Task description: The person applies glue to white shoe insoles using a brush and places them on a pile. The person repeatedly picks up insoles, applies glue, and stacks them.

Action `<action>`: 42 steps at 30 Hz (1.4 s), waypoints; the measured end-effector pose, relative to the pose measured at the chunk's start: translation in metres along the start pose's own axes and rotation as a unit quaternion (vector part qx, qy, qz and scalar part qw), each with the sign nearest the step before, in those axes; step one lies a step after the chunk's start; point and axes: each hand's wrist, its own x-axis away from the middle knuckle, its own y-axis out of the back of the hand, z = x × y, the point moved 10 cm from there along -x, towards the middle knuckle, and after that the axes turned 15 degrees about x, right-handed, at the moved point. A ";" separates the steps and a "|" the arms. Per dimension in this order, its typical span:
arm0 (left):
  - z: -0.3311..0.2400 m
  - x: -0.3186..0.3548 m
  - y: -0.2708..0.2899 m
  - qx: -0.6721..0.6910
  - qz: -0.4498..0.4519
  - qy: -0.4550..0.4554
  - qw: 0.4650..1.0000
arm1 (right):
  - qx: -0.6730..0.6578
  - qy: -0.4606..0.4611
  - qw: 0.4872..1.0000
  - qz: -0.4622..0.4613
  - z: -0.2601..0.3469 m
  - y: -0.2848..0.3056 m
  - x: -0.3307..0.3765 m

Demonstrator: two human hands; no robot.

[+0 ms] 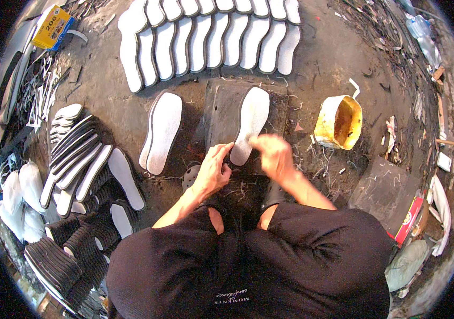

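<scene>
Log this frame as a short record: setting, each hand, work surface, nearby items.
setting: person seated over a dirty floor
left hand: touches the heel end of a white insole
right hand: at the same insole's heel, blurred
work surface: dark slab under the insole
nearby: yellow glue-stained pot, rows of white insoles, lone sole, stack of dark soles

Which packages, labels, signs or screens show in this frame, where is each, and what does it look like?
Yellow box: upper left on the ground, rectangular, blue and red print.
Red packet: lower right by a dark slab, flat, red with yellow.
No signs or screens show.
</scene>
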 end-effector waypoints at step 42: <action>-0.007 -0.009 -0.032 -0.047 -0.064 0.053 0.995 | 0.001 -0.336 0.918 -0.212 -0.129 0.179 0.030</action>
